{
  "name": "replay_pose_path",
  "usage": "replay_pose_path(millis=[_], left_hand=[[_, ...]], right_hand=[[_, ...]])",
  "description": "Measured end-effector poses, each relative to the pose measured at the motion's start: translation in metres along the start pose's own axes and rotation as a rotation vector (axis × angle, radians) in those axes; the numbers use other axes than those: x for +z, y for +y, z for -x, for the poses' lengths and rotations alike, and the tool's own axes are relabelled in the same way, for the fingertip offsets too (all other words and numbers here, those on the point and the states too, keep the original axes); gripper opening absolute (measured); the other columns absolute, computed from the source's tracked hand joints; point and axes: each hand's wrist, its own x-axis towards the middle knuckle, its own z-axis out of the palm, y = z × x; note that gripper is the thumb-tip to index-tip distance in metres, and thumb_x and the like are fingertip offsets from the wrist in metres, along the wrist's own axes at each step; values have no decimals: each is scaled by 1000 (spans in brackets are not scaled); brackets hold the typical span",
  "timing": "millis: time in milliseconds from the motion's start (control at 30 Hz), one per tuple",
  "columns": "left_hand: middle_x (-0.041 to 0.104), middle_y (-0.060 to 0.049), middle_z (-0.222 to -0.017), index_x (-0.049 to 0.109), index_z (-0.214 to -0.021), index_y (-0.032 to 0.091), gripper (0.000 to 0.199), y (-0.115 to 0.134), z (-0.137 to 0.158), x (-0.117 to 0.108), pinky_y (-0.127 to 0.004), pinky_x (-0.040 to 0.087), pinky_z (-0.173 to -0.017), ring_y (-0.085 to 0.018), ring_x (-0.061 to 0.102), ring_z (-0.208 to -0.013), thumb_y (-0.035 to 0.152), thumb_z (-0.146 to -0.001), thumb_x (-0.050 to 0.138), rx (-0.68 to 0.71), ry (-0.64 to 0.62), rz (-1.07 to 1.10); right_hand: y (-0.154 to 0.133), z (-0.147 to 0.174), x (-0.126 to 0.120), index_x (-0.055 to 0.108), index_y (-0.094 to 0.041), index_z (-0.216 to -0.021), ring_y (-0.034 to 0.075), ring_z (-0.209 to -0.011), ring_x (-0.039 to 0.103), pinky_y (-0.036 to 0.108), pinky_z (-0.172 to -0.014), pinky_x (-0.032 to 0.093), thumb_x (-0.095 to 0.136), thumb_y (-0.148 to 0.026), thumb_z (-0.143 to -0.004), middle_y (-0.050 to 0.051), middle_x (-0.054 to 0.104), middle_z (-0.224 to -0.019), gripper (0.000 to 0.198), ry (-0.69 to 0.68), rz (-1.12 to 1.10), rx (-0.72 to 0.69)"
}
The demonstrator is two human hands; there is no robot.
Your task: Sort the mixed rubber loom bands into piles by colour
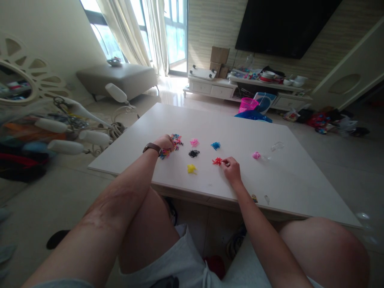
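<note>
My left hand reaches into a mixed pile of small, thin, many-coloured pieces on the left of the white table. Its fingers are curled down, and what they grip is hidden. At the right edge of a small red pile, my right hand has thumb and fingers pinched together; I cannot make out what is between them. Separate piles lie between and around the hands: pink, black, yellow and blue. The pieces are too small to name.
On the white table, a pink object and a clear item lie to the right. Two small items, one a small charm-like piece, sit near the front edge. A lamp with several white shades stands beyond the left edge.
</note>
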Motion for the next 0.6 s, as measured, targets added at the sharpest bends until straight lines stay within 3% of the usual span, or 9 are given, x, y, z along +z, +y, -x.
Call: replay_pose_path(millis=[400,600], left_hand=[[70,-1,-69,72,-75,17,17,-8,-14,7,-21,51,-65,-17,67,-75,12,-59,76,33,-23,-13],[69,-1,-66,70,-67,17,18,-11,-24,16,-22,51,-65,-18,67,-74,7,-53,78,29,-20,-21]], right_hand=[[2,-1,1,64,-20,-73,18,-74,58,30,-69,47,58,-21,-80,4,63,-81,9,-3,-13,3],[2,0,0,65,-20,-74,17,-73,58,30,-69,47,58,-22,-80,4,64,-81,10,-5,-5,1]])
